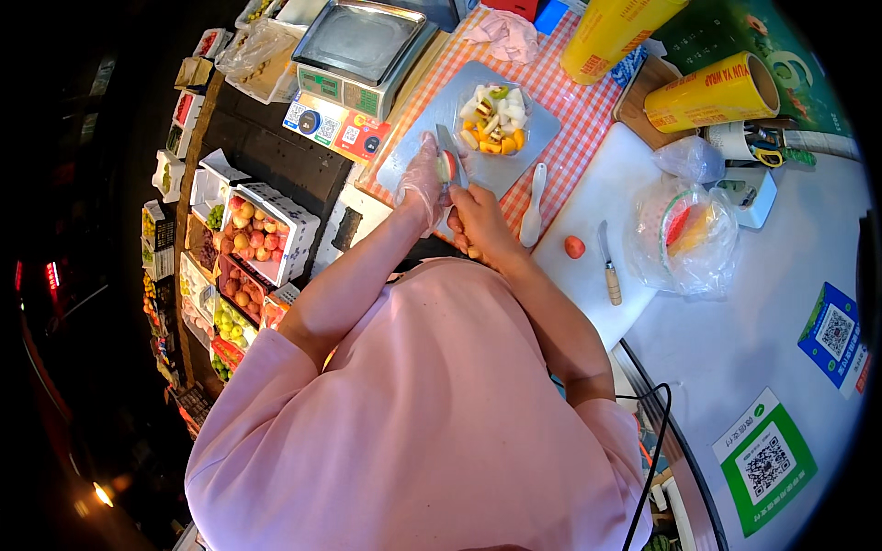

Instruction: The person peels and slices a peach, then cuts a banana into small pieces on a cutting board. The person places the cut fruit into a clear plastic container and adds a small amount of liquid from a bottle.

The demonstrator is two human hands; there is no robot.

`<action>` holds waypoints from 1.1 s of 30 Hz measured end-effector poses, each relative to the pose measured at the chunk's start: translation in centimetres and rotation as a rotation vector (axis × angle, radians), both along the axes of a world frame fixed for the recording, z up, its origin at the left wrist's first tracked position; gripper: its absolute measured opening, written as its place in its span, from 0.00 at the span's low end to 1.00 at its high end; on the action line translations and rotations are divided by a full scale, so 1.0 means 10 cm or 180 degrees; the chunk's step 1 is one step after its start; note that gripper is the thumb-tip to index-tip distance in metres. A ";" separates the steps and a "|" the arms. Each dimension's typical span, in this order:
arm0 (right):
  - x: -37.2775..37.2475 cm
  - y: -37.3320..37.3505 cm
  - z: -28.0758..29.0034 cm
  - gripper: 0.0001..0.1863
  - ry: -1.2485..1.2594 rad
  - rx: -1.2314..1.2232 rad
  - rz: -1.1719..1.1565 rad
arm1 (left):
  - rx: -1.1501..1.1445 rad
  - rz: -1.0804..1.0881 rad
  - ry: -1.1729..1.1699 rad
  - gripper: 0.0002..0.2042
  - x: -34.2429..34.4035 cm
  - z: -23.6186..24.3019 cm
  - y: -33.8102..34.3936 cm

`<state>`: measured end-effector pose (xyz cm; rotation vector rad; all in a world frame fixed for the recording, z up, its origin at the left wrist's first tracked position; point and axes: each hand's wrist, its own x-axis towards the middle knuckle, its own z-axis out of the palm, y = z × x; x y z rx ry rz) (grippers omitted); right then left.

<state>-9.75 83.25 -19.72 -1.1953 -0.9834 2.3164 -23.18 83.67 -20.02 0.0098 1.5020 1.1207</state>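
Gripping knife (446, 140) in right hand (480, 219) — holding fruit (448, 165) in left hand (423, 180).
Aimed away from body, leaning left — just beside fruit.

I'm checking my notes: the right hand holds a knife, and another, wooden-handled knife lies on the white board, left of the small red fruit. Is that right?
Not quite: in the head view, the wooden-handled knife lies on the white board, right of the small red fruit, not left. The right hand does hold another knife.
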 end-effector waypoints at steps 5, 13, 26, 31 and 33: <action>-0.04 -0.05 -0.46 0.17 -0.0959 0.1856 0.0007 | -0.0236 0.0086 0.0735 0.31 0.10 -0.26 0.16; 0.11 0.36 -0.11 0.14 -0.0173 -0.0155 0.0123 | 0.0113 -0.1230 0.2994 0.32 -0.04 -0.53 0.38; 0.32 0.81 -0.41 0.22 -0.2050 0.2128 -0.0132 | 0.0370 -0.1985 0.2752 0.28 0.29 -0.29 0.91; 0.36 0.93 -0.42 0.22 -0.2111 0.1872 -0.0341 | 0.0234 -0.1956 0.2725 0.26 0.23 -0.46 1.05; 0.40 0.93 -0.52 0.23 -0.2235 0.1978 -0.0451 | 0.0242 -0.1775 0.2667 0.25 0.14 -0.56 1.09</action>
